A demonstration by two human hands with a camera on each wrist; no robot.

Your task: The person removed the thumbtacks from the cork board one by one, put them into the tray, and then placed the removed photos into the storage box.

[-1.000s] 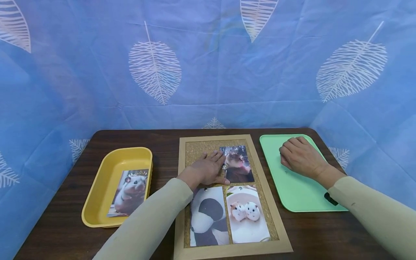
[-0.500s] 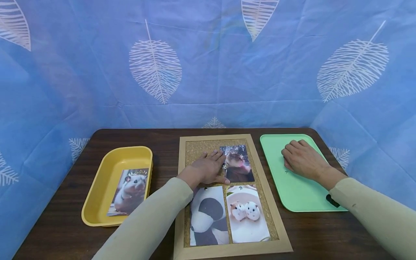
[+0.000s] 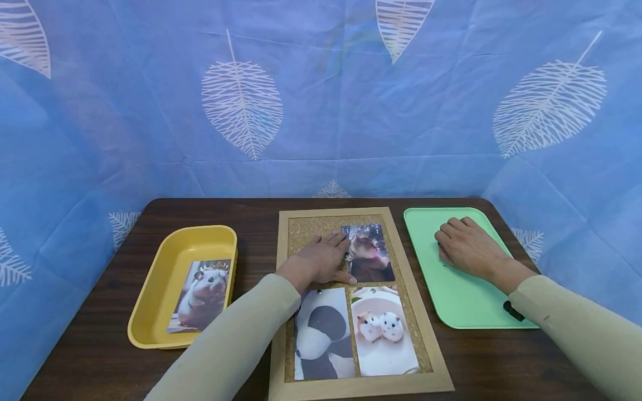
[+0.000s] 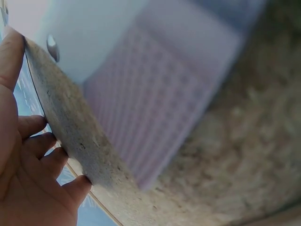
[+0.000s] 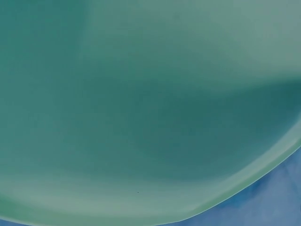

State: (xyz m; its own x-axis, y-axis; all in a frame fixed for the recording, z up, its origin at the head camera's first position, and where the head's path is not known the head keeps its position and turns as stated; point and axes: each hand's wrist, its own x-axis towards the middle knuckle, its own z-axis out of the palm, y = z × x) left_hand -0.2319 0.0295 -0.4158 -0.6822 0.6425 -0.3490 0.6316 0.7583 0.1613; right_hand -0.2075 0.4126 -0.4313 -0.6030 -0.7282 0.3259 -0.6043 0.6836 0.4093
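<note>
My left hand lies with extended fingers on a wood-framed corkboard. Its fingertips touch the left edge of a dark hamster photo on the upper right of the board. Below are a grey-and-white photo and a photo of two white hamsters, each with a silver thumbtack at its top. The left wrist view shows a pale photo on the cork under a metal tack. My right hand is over the green tray, fingers curled downward; its fingertips are hidden.
At the left stands a yellow bin holding a photo of a crowned mouse. A tiny dark speck shows on the tray beside my right hand. Everything rests on a dark wood table before a blue leaf-patterned cloth.
My right hand has shifted slightly down and right over the tray, uncovering more of the small speck. My left hand keeps its place on the board.
</note>
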